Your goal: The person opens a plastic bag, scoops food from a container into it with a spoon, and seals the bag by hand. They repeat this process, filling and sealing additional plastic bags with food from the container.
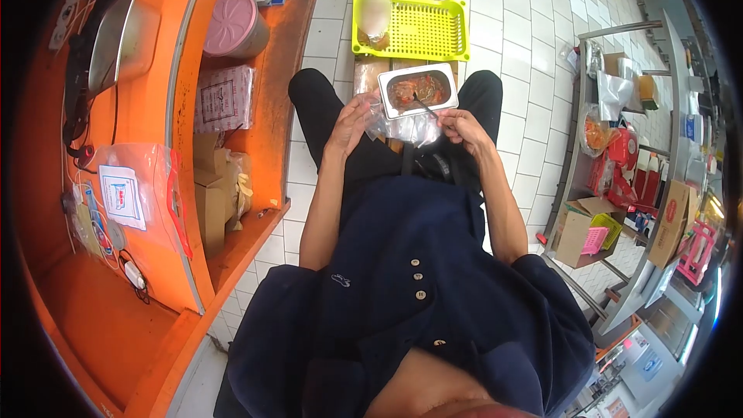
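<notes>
"navy shirt (352, 244), one: spreading nearest. steel pan (414, 69)?"

"sitting just beyond both hands, long axis running crosswise. right hand (463, 127), nearer: pinching a dark utensil (426, 104), slanting forward-left into red food (404, 94)."

"left hand (354, 120)?"

"thumb and fingers gripping a clear bag (414, 130), crowding the pan's near rim. green basket (426, 31), one: resting farther forward, blocking neither hand."
</notes>
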Motion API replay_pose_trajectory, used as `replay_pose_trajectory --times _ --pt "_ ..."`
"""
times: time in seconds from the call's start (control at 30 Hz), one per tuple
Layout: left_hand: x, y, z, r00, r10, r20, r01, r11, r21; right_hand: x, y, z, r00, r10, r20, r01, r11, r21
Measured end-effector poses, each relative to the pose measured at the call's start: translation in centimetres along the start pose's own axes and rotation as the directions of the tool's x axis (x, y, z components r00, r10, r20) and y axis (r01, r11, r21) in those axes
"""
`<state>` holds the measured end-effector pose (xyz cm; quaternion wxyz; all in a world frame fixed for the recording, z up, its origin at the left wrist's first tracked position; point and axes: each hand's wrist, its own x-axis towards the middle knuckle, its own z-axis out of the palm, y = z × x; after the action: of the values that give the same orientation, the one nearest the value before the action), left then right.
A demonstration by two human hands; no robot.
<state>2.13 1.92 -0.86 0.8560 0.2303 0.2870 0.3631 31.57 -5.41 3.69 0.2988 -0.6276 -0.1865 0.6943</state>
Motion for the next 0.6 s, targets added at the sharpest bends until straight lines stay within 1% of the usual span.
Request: replay_pose_trajectory --times 0.07,0.13,0.23,0.37,0.43,0.47,0.53,0.57,0.6 --pt "0.1 0.1 0.1 1.0 -0.003 0.006 0.003 1.0 0.003 0.7 0.2 0.1 1.0 -0.019 -0.007 0.019 1.0 0.008" --pt "-0.1 0.1 0.3 1.0 0.001 -0.006 -0.001 1.0 -0.013 1.2 0.9 0.0 1.0 0.002 -0.025 -0.003 0.999 -0.045" --pt "0.0 -0.1 0.0 1.0 0.0 0.003 0.001 1.0 -0.018 0.1 0.1 1.1 0.998 0.004 -0.066 -0.008 0.998 -0.059" --pt "-0.2 0.2 0.2 1.0 -0.008 -0.015 0.008 1.0 -0.009 -0.2 -0.2 1.3 1.0 0.017 -0.022 -0.019 0.996 -0.091" --pt "-0.2 0.2 0.3 1.0 -0.013 -0.002 0.013 1.0 -0.001 -0.4 -0.3 1.7 0.995 -0.016 -0.097 0.005 0.993 -0.118" --pt "-0.2 0.2 0.3 1.0 -0.013 -0.003 0.013 1.0 -0.001 -0.3 -0.1 1.6 0.995 -0.015 -0.096 0.004 0.993 -0.118" --pt "-0.2 0.2 0.2 1.0 -0.005 0.008 0.005 1.0 0.009 0.0 0.1 1.4 0.986 -0.091 -0.141 0.061 0.977 -0.203" --pt "-0.1 0.2 0.1 1.0 -0.006 0.006 0.006 1.0 0.01 0.5 0.6 1.1 0.986 -0.09 -0.14 0.06 0.977 -0.202" --pt "-0.1 0.1 0.0 1.0 -0.006 0.008 0.006 1.0 0.015 1.0 1.0 0.8 0.955 -0.249 -0.158 0.176 0.911 -0.372"
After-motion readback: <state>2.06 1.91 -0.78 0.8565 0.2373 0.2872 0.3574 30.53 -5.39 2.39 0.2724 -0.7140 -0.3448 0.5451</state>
